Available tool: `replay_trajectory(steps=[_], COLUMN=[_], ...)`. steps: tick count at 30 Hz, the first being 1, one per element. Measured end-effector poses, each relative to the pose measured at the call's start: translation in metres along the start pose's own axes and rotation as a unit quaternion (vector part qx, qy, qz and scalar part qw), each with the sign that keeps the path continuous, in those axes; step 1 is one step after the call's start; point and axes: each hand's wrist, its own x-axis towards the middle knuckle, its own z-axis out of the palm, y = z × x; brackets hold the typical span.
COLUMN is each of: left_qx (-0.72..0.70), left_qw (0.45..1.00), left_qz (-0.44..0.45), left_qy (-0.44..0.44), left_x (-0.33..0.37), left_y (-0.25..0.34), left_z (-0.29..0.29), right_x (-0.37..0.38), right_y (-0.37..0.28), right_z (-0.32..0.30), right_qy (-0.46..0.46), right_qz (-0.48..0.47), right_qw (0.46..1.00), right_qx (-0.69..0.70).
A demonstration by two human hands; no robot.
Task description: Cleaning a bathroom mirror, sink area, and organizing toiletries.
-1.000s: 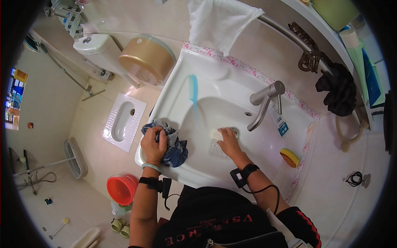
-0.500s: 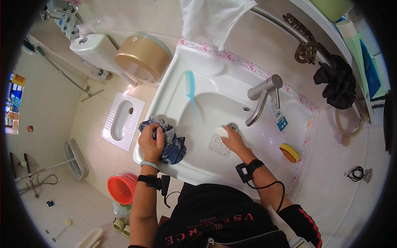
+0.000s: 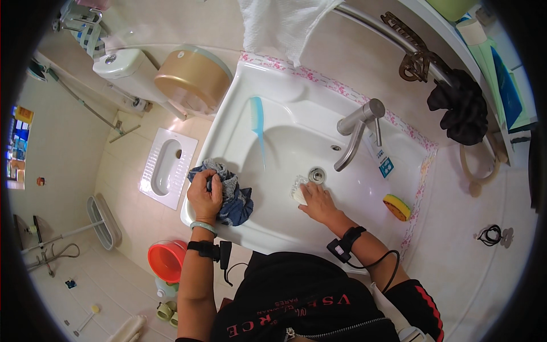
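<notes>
My left hand (image 3: 205, 196) is closed on a bunched dark blue and grey cloth (image 3: 235, 206), which lies over the left front rim of the white sink (image 3: 225, 128). In the basin, just in front of the drain, my right hand (image 3: 320, 204) holds a white bar, seemingly soap (image 3: 299, 196), in its fingertips. Beneath the bar lies a clear, bumpy pad (image 3: 297, 181), mostly covered by the bar and fingers. A light blue rat-tail comb (image 3: 257, 125) rests on the sink's left ledge, its thin handle reaching into the basin.
The metal tap (image 3: 362, 128) leans over the drain (image 3: 317, 175). On the right ledge are a yellow sponge (image 3: 396, 207) and a white and blue packet (image 3: 383, 159). A white towel (image 3: 288, 25) hangs behind. A red bucket (image 3: 167, 261) stands on the floor at left.
My right hand has moved slightly nearer to me and turned, bringing the white bar down over the clear pad and uncovering the drain. My left hand keeps its hold on the cloth.
</notes>
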Motion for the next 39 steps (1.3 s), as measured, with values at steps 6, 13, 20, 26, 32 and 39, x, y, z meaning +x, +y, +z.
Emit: replay_trajectory(steps=[6,13,20,26,32,39], left_qx=[-0.005,-0.005,-0.007,-0.001,-0.01,-0.01], left_qw=[1.0,1.0,1.0,1.0,1.0,1.0], left_qz=[0.006,-0.007,0.01,0.021,-0.004,0.017], left_qy=[0.002,-0.001,-0.001,0.007,-0.002,0.007], left_x=[0.0,-0.001,0.001,0.0,0.0,0.001], left_y=[-0.001,-0.002,0.0,-0.002,0.002,0.0], left_z=[0.001,0.0,0.0,-0.001,-0.001,0.0], right_x=[0.012,0.013,0.01,-0.009,-0.004,0.0], right_y=[0.024,0.018,0.019,0.037,0.053,0.038], right_z=[-0.014,-0.024,-0.013,-0.025,-0.02,-0.004], right_qy=[0.043,0.013,0.002,-0.032,-0.073,0.021], right_qz=[-0.061,-0.036,0.007,-0.076,-0.103,-0.046], right_qw=[0.996,0.999,0.999,0.986,0.99,0.993], right_qx=[-0.043,-0.025,0.048,0.143,0.068,0.106])
